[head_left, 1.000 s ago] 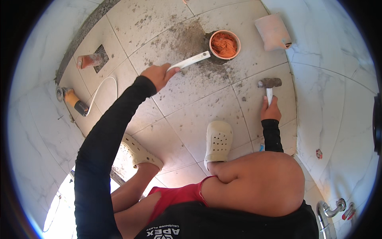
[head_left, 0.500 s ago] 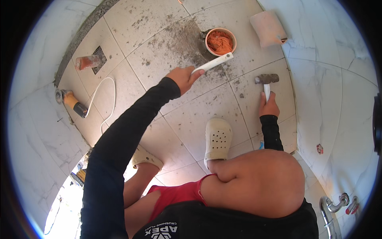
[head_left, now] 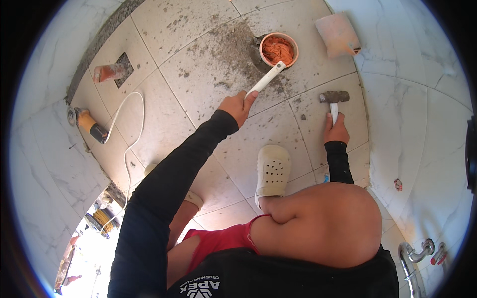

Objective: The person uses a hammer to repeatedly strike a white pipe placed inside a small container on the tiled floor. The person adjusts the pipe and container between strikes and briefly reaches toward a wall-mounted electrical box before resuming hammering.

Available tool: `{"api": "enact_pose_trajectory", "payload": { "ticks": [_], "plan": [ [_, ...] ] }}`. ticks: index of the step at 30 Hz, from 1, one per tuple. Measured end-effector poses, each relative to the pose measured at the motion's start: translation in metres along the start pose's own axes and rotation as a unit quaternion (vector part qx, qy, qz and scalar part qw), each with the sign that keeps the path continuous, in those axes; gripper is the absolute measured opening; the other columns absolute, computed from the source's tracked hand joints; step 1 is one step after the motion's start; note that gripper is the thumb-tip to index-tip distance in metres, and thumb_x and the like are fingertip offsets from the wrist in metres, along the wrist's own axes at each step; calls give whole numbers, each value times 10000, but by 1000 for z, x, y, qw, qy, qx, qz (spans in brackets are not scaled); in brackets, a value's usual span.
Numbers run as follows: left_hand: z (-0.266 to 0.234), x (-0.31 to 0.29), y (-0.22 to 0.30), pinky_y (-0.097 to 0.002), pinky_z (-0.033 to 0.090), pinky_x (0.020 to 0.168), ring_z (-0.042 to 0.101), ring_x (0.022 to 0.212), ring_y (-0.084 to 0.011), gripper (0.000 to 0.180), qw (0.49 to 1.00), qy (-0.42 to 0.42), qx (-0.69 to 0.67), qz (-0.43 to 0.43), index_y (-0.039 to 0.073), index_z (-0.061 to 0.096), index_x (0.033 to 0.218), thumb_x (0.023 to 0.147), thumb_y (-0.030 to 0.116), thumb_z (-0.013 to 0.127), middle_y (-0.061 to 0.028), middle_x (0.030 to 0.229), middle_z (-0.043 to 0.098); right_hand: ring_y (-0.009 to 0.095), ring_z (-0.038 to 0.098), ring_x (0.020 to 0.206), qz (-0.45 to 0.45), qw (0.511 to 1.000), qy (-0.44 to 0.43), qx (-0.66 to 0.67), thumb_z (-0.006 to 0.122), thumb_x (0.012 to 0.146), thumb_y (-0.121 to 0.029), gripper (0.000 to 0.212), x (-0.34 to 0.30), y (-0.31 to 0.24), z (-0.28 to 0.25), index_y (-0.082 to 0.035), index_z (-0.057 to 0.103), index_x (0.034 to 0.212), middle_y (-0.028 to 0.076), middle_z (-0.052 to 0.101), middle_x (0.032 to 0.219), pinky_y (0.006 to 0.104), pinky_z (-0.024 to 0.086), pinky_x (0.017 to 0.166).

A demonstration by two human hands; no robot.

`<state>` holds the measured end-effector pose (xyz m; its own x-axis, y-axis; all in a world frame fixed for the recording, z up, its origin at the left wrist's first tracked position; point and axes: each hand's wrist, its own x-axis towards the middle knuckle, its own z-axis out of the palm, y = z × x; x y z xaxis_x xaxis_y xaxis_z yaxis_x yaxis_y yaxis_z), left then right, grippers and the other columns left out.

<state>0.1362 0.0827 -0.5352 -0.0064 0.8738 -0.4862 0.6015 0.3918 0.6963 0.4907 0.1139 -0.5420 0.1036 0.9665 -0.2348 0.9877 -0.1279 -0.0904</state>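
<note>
My left hand [head_left: 236, 107] is closed around a white bar-like handle [head_left: 265, 80] that has a small hole near its far end. That end lies over the near rim of a round orange pipe opening [head_left: 296, 54] stuffed with crumpled orange material [head_left: 277, 50]. Whether the bar touches the rim I cannot tell. On the right, my right hand [head_left: 337, 130] grips a hammer [head_left: 334, 97] by its white handle, its rusty head pointing away from me above the tiles. Grey rubble and dust [head_left: 232, 49] lie left of the opening.
An angle grinder [head_left: 89, 124] with a white cord [head_left: 143, 107] lies at the left wall. Behind it, an orange pipe piece [head_left: 108, 73] sits beside a square floor hole [head_left: 125, 69]. A dusty plastic container [head_left: 338, 35] stands far right. Metal piping [head_left: 408, 258] juts out lower right.
My left hand has moved slightly right and nearer, and the white bar now tilts more steeply with its tip nearer the opening. The right hand and hammer have hardly moved.
</note>
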Motion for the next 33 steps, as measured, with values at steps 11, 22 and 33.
{"api": "enact_pose_trajectory", "payload": {
  "ticks": [11, 22, 33],
  "plan": [
    [-143, 35, -6, -422, 502, 472, 615, 489, -326, 585, 956, 68, 279, 52, 10, 592, 1008, 1032, 548, 362, -152, 548, 576, 424, 666, 758, -1, 1000, -7, 8, 477, 1005, -437, 385, 1, 0, -1, -84, 501, 1155, 201, 684, 847, 511, 519, 651],
    [-44, 21, -4, -491, 487, 558, 607, 572, -409, 508, 973, -51, 187, 125, 47, 565, 971, 1024, 527, 408, -172, 588, 582, 421, 665, 738, -12, 1000, 20, 10, 485, 1002, -444, 397, 0, 3, 3, -83, 503, 1165, 201, 684, 854, 505, 518, 633],
    [-57, 25, -35, -473, 491, 509, 606, 523, -372, 476, 961, -80, 239, 114, 77, 552, 1011, 1014, 535, 425, -149, 589, 594, 425, 662, 739, -3, 1000, 14, -2, 492, 998, -430, 383, 1, -1, 3, -82, 499, 1158, 201, 682, 838, 515, 515, 633]
  ]
}}
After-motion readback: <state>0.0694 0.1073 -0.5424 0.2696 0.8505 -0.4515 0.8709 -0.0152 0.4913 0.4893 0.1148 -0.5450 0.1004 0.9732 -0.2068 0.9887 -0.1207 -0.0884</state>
